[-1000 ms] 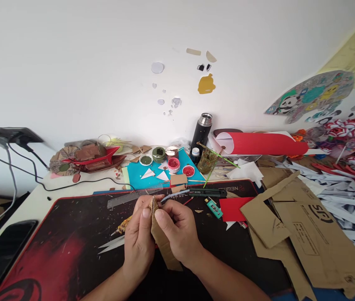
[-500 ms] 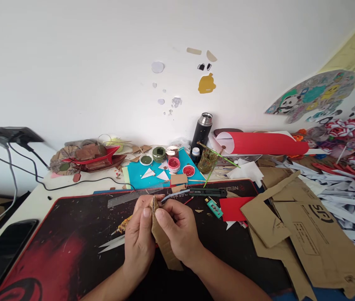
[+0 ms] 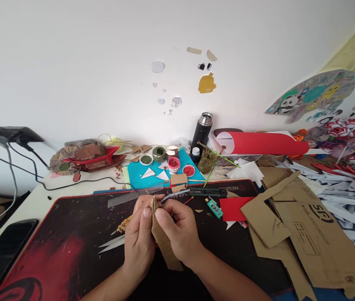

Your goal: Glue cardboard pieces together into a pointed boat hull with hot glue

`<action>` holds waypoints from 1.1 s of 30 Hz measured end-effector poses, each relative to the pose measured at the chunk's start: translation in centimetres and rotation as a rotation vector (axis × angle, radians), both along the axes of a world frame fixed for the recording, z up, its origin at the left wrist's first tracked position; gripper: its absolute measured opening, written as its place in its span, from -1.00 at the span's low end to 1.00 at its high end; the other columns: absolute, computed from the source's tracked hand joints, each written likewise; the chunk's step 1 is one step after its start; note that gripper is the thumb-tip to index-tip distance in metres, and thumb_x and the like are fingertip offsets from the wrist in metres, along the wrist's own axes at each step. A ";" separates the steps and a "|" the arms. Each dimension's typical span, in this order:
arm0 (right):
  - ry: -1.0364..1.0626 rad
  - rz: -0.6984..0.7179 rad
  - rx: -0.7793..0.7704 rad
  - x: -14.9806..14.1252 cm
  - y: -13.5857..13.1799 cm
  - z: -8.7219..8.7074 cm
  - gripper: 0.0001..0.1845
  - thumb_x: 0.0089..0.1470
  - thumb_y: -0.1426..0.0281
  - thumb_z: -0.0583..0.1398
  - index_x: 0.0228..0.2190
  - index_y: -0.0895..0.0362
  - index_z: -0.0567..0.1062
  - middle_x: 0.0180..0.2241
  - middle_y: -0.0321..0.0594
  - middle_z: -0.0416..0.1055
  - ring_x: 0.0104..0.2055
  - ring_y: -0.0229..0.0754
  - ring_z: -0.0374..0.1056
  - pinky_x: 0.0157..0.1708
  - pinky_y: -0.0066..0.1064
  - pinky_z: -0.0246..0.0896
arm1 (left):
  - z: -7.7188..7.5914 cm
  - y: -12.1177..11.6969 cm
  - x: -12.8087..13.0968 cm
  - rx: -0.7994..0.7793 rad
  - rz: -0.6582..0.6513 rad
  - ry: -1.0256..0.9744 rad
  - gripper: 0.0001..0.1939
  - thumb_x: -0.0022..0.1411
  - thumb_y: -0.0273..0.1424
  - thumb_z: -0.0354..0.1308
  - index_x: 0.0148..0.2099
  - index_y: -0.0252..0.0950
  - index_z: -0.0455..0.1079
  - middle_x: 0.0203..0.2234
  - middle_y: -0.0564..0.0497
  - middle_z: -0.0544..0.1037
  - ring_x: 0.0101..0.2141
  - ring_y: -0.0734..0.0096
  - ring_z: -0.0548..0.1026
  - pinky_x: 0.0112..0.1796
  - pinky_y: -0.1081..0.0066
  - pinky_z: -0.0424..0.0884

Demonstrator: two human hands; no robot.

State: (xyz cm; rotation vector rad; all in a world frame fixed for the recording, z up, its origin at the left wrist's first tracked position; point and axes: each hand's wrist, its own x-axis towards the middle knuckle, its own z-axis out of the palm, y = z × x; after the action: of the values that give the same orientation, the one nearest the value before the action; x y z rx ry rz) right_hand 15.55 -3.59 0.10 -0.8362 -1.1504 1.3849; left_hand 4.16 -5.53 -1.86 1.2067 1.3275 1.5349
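Works at a white desk [image 3: 44, 196] against a pale wall [image 3: 86, 62], with paint pots [image 3: 159, 155] beyond the black mat [image 3: 234, 255] and flattened cardboard [image 3: 331, 251] across the mat's right edge. Clamps a cardboard strip [image 3: 164, 246] between left hand [image 3: 139, 242] and right hand [image 3: 182, 232], pinched at its upper end, above the mat's near middle.

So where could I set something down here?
The mat has its widest bare patch at left, between the phone and the pointed blades. A smaller one lies between the right hand and the cardboard sheets, in front of the red paper. It's crowded along the back with paint jars, and at far right with paper strips.
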 end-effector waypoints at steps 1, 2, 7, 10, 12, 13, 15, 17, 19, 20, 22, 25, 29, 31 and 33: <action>0.000 0.001 -0.001 0.0 0.0 0.0 -0.48 0.29 0.04 0.32 -0.54 0.09 0.36 -0.53 -0.40 0.18 -0.47 -0.27 0.04 -0.45 -0.39 0.01 | 0.0 0.0 0.0 0.011 -0.024 -0.005 -0.56 0.61 -0.04 0.05 0.01 -0.15 0.69 -0.13 -0.05 0.57 -0.13 0.24 0.52 -0.04 0.37 0.46; 0.000 0.004 -0.003 0.0 0.0 0.0 -0.48 0.29 0.04 0.32 -0.54 0.09 0.36 -0.53 -0.40 0.19 -0.47 -0.27 0.05 -0.45 -0.39 0.01 | -0.1 -0.1 -0.1 0.027 -0.051 -0.012 -0.56 0.63 -0.07 0.03 0.03 -0.14 0.69 -0.12 -0.04 0.56 -0.11 0.26 0.51 -0.03 0.38 0.45; 0.002 0.007 0.003 0.1 0.0 0.1 -0.48 0.30 0.04 0.32 -0.54 0.09 0.36 -0.54 -0.40 0.18 -0.47 -0.28 0.04 -0.45 -0.39 0.01 | -0.1 0.0 -0.2 0.043 -0.072 -0.014 -0.58 0.65 -0.12 0.01 0.06 -0.14 0.68 -0.09 -0.04 0.56 -0.10 0.26 0.50 -0.02 0.39 0.43; 0.003 0.004 0.003 0.1 0.0 0.1 -0.47 0.30 0.04 0.32 -0.54 0.09 0.35 -0.54 -0.40 0.17 -0.47 -0.28 0.03 -0.45 -0.39 0.01 | 0.0 0.1 -0.1 0.037 -0.071 -0.010 -0.58 0.64 -0.11 0.01 0.05 -0.13 0.68 -0.07 -0.04 0.57 -0.11 0.26 0.51 -0.03 0.39 0.44; 0.002 0.001 0.003 0.0 0.1 0.1 -0.48 0.30 0.04 0.31 -0.54 0.09 0.35 -0.54 -0.40 0.17 -0.47 -0.28 0.03 -0.45 -0.39 0.01 | 0.0 0.1 -0.1 0.036 -0.067 -0.006 -0.58 0.64 -0.10 0.02 0.05 -0.13 0.69 -0.05 -0.04 0.58 -0.10 0.26 0.51 -0.02 0.38 0.44; 0.001 0.000 0.005 0.0 0.1 0.1 -0.48 0.30 0.04 0.31 -0.54 0.09 0.35 -0.54 -0.40 0.17 -0.47 -0.28 0.03 -0.45 -0.39 0.01 | 0.1 0.1 -0.1 0.035 -0.066 -0.002 -0.58 0.64 -0.09 0.02 0.05 -0.13 0.69 -0.04 -0.05 0.58 -0.10 0.25 0.52 -0.02 0.38 0.44; 0.002 0.000 0.006 0.0 0.1 0.1 -0.48 0.30 0.05 0.31 -0.54 0.09 0.35 -0.54 -0.40 0.17 -0.47 -0.28 0.03 -0.45 -0.39 0.01 | 0.0 0.1 -0.1 0.034 -0.056 0.002 -0.57 0.62 -0.07 0.04 0.04 -0.15 0.69 -0.03 -0.06 0.59 -0.09 0.23 0.53 -0.02 0.35 0.45; 0.002 0.001 0.006 0.0 0.1 0.1 -0.48 0.30 0.05 0.31 -0.54 0.09 0.35 -0.54 -0.40 0.18 -0.47 -0.28 0.03 -0.45 -0.39 0.01 | 0.0 0.1 -0.1 0.033 -0.047 0.003 -0.56 0.61 -0.05 0.05 0.03 -0.16 0.69 -0.03 -0.08 0.60 -0.10 0.21 0.53 -0.02 0.33 0.46; -0.003 -0.001 0.005 0.0 0.0 0.1 -0.48 0.30 0.05 0.31 -0.54 0.09 0.35 -0.54 -0.40 0.18 -0.47 -0.28 0.03 -0.45 -0.39 0.01 | 0.0 0.1 -0.2 0.030 -0.050 0.004 -0.57 0.62 -0.06 0.05 0.04 -0.15 0.69 -0.03 -0.07 0.60 -0.10 0.22 0.53 -0.02 0.34 0.45; -0.004 0.000 0.003 0.1 0.0 0.1 -0.48 0.30 0.05 0.32 -0.54 0.09 0.35 -0.54 -0.40 0.18 -0.47 -0.28 0.03 -0.45 -0.39 0.01 | -0.1 0.1 -0.2 0.030 -0.052 0.004 -0.57 0.62 -0.07 0.05 0.05 -0.14 0.69 -0.03 -0.07 0.60 -0.10 0.23 0.53 -0.01 0.34 0.45; -0.002 0.000 -0.001 0.1 0.0 0.1 -0.48 0.29 0.04 0.32 -0.53 0.08 0.36 -0.54 -0.40 0.18 -0.47 -0.28 0.03 -0.45 -0.39 0.01 | -0.1 0.1 -0.2 0.032 -0.059 0.004 -0.58 0.63 -0.08 0.03 0.06 -0.13 0.69 -0.02 -0.06 0.60 -0.09 0.24 0.53 -0.01 0.35 0.44; 0.001 -0.002 -0.002 0.0 0.0 0.1 -0.47 0.29 0.03 0.32 -0.54 0.08 0.34 -0.54 -0.41 0.16 -0.48 -0.28 0.02 -0.46 -0.39 0.00 | -0.1 0.1 -0.2 0.038 -0.062 0.009 -0.58 0.63 -0.09 0.03 0.06 -0.13 0.69 0.00 -0.06 0.59 -0.08 0.24 0.53 0.00 0.35 0.44; -0.002 -0.001 -0.004 0.0 0.0 0.0 -0.47 0.29 0.01 0.31 -0.54 0.08 0.35 -0.54 -0.40 0.17 -0.48 -0.28 0.03 -0.46 -0.39 0.01 | 0.1 0.2 -0.1 0.042 -0.058 0.016 -0.57 0.64 -0.09 0.02 0.05 -0.14 0.69 -0.01 -0.06 0.59 -0.09 0.24 0.53 -0.01 0.35 0.44; -0.008 -0.003 -0.004 0.0 0.0 0.0 -0.47 0.29 0.01 0.31 -0.53 0.08 0.36 -0.54 -0.40 0.18 -0.47 -0.27 0.03 -0.45 -0.39 0.01 | 0.2 0.2 -0.1 0.038 -0.057 0.022 -0.57 0.63 -0.08 0.03 0.04 -0.15 0.69 -0.01 -0.07 0.60 -0.09 0.24 0.53 -0.01 0.35 0.45; -0.009 -0.006 -0.004 0.0 0.0 0.0 -0.46 0.29 0.00 0.31 -0.54 0.08 0.35 -0.54 -0.40 0.17 -0.47 -0.27 0.03 -0.45 -0.39 0.01 | 0.3 0.2 -0.1 0.042 -0.047 0.026 -0.56 0.62 -0.06 0.04 0.02 -0.16 0.69 -0.03 -0.07 0.60 -0.10 0.24 0.53 -0.02 0.34 0.45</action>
State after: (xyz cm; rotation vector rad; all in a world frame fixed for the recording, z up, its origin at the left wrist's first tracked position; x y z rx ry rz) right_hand 15.58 -3.55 0.13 -0.8483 -1.1518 1.3804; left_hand 4.09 -5.29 -1.60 1.2795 1.2804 1.5251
